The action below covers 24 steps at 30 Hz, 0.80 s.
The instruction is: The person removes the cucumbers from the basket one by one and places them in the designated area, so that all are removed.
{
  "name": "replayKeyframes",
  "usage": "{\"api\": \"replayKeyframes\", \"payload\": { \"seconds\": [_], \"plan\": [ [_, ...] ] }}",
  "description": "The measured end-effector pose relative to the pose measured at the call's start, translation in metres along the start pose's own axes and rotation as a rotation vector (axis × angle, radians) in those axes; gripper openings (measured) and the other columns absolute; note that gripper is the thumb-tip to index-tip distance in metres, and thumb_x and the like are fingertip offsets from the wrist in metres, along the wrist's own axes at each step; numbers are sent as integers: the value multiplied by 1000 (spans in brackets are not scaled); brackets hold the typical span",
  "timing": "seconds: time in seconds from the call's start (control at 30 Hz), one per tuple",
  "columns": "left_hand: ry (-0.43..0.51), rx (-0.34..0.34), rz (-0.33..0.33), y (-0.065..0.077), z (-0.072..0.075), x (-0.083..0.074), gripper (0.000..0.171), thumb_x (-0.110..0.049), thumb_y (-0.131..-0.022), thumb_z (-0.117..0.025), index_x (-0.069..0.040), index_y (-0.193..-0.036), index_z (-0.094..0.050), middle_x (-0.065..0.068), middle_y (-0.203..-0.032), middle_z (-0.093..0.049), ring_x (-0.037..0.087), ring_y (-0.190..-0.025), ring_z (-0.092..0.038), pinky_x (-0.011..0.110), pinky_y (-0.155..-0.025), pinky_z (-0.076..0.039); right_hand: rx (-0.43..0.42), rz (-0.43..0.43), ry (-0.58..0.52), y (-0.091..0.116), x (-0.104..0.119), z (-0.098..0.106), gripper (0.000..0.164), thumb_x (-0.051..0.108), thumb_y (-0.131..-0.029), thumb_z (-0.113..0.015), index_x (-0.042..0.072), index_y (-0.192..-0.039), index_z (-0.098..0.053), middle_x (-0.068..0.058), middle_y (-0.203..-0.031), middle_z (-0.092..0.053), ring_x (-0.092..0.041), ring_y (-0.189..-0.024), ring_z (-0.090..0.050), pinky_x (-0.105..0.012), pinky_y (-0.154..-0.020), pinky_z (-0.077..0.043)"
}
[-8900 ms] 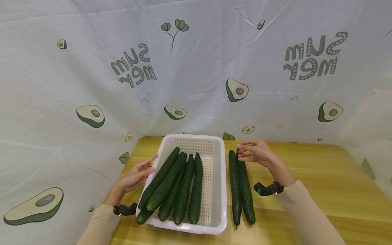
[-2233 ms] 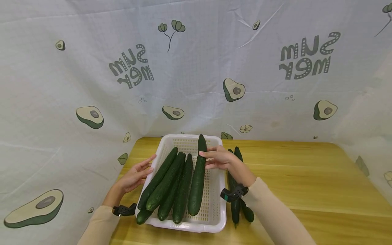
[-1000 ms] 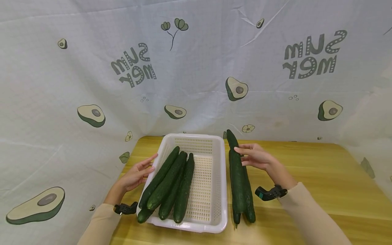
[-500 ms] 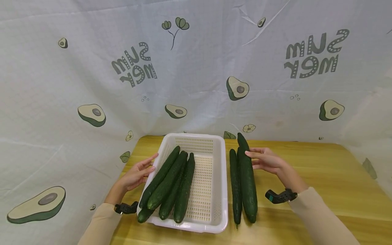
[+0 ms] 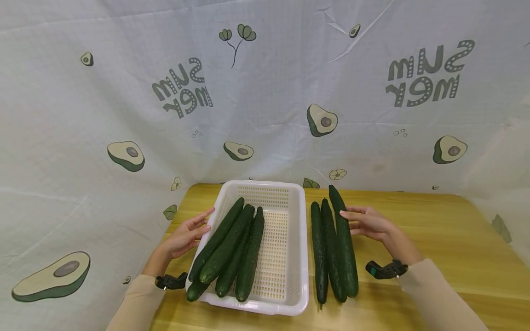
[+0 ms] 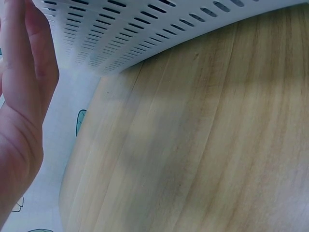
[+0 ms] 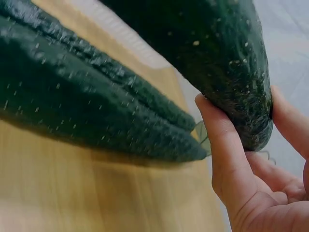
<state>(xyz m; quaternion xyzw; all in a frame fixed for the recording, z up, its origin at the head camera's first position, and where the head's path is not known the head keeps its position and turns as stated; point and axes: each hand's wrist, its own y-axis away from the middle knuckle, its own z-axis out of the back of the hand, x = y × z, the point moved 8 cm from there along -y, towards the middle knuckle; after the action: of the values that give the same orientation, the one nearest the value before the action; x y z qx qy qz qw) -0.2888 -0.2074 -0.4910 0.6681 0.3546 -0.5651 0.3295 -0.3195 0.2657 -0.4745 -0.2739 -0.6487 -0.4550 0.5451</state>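
My right hand (image 5: 368, 223) pinches a long dark green cucumber (image 5: 347, 255) near its far end, thumb on one side and fingers on the other. In the right wrist view this cucumber (image 7: 212, 53) is raised above the table at the hand's end. Two more cucumbers (image 5: 318, 253) lie side by side just left of it, pointing the same way. With fingers extended, my left hand (image 5: 184, 236) rests against the left side of a white slotted plastic basket (image 5: 299, 257). Several cucumbers (image 5: 225, 243) lie in the basket's left half, one sticking out over the near left corner.
The wooden table (image 5: 414, 239) stretches to the right of the held cucumber. A white curtain (image 5: 265, 92) printed with avocados hangs close behind the table's back edge. In the left wrist view, the basket's slotted wall (image 6: 130, 29) rises above the tabletop (image 6: 183, 135).
My right hand has lifted the rightmost cucumber out of the basket, carried it right over the two on the table, and now holds it at their right side. The left hand has stayed put.
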Motion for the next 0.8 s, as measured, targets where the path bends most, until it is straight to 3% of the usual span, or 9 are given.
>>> {"api": "replayKeyframes", "payload": {
  "seconds": [0.07,0.13,0.23,0.37,0.47,0.57,0.67,0.8],
  "plan": [
    [1,4,-3,0,0,0,61,-5,-107,-43,-17,-161,-18,10,-131,-46,17,-103,-65,36,-81,-59,-3,1,0,1,-3,3,82,25,-106,-52,-12,-153,4,-38,-156,1,-35,-124,-54,-34,-85,-58],
    [6,9,-4,0,0,0,61,-4,-107,-42,-17,-161,-17,9,-132,-46,17,-103,-65,36,-80,-59,-11,0,4,1,-6,6,82,25,-105,-53,-12,-153,3,-38,-156,0,-25,-117,-60,-35,-85,-58],
    [14,17,-8,0,-1,1,60,-2,-108,-40,-17,-161,-17,9,-133,-46,16,-104,-65,36,-81,-59,-18,-7,14,2,-11,9,81,25,-105,-53,-12,-154,1,-38,-156,-2,-33,-122,-57,-37,-89,-57],
    [29,24,-15,0,-2,2,60,-2,-108,-40,-16,-161,-17,9,-134,-45,16,-103,-65,36,-82,-59,-33,-13,53,1,-19,13,82,26,-105,-54,-12,-154,-1,-40,-154,-7,-49,-133,-39,-41,-92,-55],
    [43,28,-18,0,-2,3,61,-1,-107,-40,-15,-161,-16,10,-133,-44,16,-101,-65,35,-81,-59,-57,-24,61,0,-25,16,82,25,-104,-57,-13,-153,-4,-40,-153,-14,-47,-129,-46,-42,-89,-57],
    [50,26,-18,0,-2,3,61,-2,-107,-40,-16,-161,-16,10,-133,-44,15,-99,-65,34,-80,-59,-86,-40,44,0,-30,19,82,24,-102,-60,-12,-154,-8,-39,-150,-27,-32,-115,-62,-39,-83,-59],
    [36,27,-21,-1,-1,3,60,-3,-108,-40,-17,-161,-17,9,-132,-45,15,-101,-65,35,-81,-59,-100,-52,24,-1,-33,20,83,24,-101,-62,-11,-154,-9,-29,-138,-48,-17,-96,-67,-36,-76,-60],
    [18,32,-23,-3,0,3,60,-5,-108,-41,-19,-161,-18,9,-130,-45,16,-104,-64,37,-83,-59,-117,-65,2,-3,-36,22,84,24,-100,-64,-10,-155,-10,-6,-119,-62,-14,-85,-67,-34,-72,-60]
  ]
}}
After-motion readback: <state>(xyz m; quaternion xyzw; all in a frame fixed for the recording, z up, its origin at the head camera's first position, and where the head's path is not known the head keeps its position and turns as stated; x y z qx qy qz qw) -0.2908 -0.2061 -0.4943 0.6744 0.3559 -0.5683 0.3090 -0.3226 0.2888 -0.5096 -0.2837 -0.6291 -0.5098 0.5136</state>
